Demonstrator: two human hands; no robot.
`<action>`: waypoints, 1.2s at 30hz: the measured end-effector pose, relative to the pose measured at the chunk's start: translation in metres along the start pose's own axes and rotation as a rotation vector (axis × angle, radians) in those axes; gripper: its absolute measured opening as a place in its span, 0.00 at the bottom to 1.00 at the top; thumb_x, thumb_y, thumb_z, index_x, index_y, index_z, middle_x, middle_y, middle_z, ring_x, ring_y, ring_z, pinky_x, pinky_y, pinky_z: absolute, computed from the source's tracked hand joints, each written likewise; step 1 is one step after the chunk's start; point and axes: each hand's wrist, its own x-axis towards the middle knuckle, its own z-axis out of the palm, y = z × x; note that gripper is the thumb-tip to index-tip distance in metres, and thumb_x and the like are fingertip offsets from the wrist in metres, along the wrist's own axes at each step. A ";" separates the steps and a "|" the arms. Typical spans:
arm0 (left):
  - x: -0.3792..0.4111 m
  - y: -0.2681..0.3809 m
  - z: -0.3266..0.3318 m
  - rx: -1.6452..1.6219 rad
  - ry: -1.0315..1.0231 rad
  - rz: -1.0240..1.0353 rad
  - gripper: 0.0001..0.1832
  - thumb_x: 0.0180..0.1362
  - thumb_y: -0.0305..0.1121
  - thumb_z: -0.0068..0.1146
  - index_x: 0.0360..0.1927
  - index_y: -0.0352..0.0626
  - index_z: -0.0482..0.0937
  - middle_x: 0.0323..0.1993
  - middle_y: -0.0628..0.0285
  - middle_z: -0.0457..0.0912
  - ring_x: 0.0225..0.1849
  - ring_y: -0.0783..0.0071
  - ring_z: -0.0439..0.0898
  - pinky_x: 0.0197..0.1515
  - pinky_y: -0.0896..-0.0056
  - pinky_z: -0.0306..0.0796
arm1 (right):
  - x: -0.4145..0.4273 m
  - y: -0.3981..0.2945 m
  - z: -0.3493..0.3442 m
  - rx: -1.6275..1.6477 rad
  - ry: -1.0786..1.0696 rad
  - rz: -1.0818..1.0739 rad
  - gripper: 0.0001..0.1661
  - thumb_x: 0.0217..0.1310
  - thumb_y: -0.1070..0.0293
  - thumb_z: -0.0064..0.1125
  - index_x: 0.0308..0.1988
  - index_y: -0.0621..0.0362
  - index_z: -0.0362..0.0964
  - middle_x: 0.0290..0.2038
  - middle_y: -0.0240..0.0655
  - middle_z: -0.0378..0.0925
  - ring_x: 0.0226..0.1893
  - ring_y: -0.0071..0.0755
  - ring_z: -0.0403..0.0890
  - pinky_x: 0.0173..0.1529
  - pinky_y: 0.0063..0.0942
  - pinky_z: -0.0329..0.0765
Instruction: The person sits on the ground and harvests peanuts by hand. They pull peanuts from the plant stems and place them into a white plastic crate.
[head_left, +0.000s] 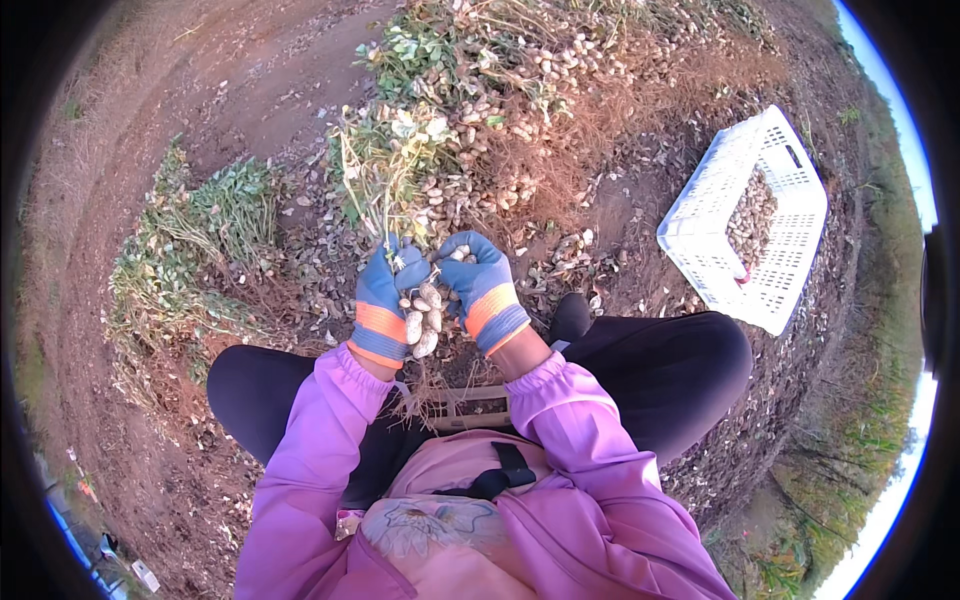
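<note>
My left hand (390, 296), in a blue work glove with an orange band, grips the stems of a peanut plant (382, 180). Its leafy end points away from me, and its roots hang towards my lap. A cluster of peanut pods (425, 315) dangles between the two hands. My right hand (480, 281), gloved alike, has its fingers curled around several pods beside that cluster. Whether those pods are still joined to the plant cannot be made out.
Ahead lies a large heap of pulled peanut plants (510, 97). A smaller pile (202, 240) is at the left. On the right, a white slatted plastic crate (697, 195) holds loose peanuts (752, 217). Between my legs is a beige crate-like frame (472, 420). Dry leaves litter the soil.
</note>
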 end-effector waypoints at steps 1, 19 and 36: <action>0.006 -0.001 0.002 -0.021 -0.010 0.029 0.14 0.61 0.46 0.43 0.28 0.47 0.68 0.13 0.68 0.68 0.10 0.72 0.71 0.08 0.73 0.66 | 0.006 0.006 -0.003 0.062 -0.006 -0.040 0.12 0.41 0.84 0.54 0.27 0.55 0.72 0.20 0.25 0.70 0.15 0.15 0.65 0.17 0.16 0.60; -0.006 0.015 0.041 -0.265 0.088 -0.141 0.18 0.65 0.43 0.38 0.18 0.54 0.57 0.11 0.77 0.50 0.13 0.84 0.51 0.16 0.79 0.48 | 0.025 -0.321 -0.325 -0.736 1.088 -0.750 0.35 0.43 0.65 0.67 0.52 0.55 0.62 0.42 0.40 0.73 0.35 0.39 0.76 0.35 0.39 0.75; -0.020 0.036 0.025 -0.249 -0.166 0.008 0.18 0.64 0.45 0.38 0.18 0.54 0.59 0.13 0.76 0.55 0.15 0.81 0.57 0.16 0.80 0.59 | -0.044 -0.053 -0.008 -0.701 -0.416 -0.420 0.25 0.50 0.70 0.57 0.50 0.61 0.64 0.46 0.36 0.68 0.35 0.23 0.73 0.36 0.21 0.72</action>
